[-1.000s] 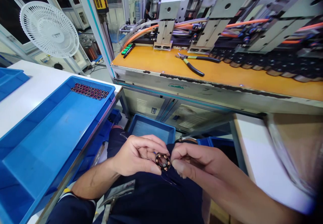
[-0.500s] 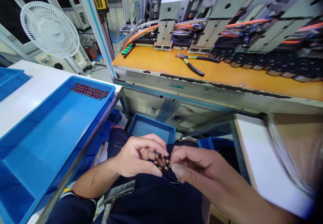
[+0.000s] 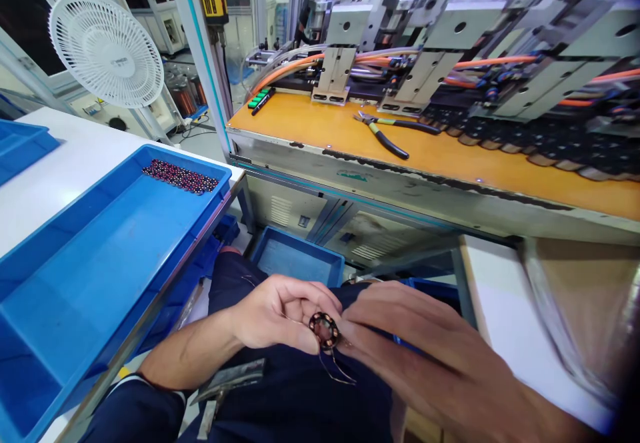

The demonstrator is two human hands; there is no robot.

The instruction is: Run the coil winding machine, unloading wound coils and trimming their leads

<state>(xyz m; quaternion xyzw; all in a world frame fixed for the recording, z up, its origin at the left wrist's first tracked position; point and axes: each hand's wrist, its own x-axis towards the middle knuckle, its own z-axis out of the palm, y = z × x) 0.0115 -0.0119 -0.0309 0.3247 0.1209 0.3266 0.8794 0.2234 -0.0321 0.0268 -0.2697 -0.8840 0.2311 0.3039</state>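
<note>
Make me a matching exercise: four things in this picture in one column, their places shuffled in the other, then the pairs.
1. small round copper-wound coil ring
2. black-handled metal pliers
3. white round plastic fan
4. cluster of small dark coil rings

A. far corner of the blue plastic tray
B. orange bench top
C. between both hands' fingertips
D. upper left, beyond the white table

Pairs: 1-C, 2-B, 3-D, 4-A

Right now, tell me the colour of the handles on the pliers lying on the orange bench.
Black handles on the pliers, seen in the head view.
</note>
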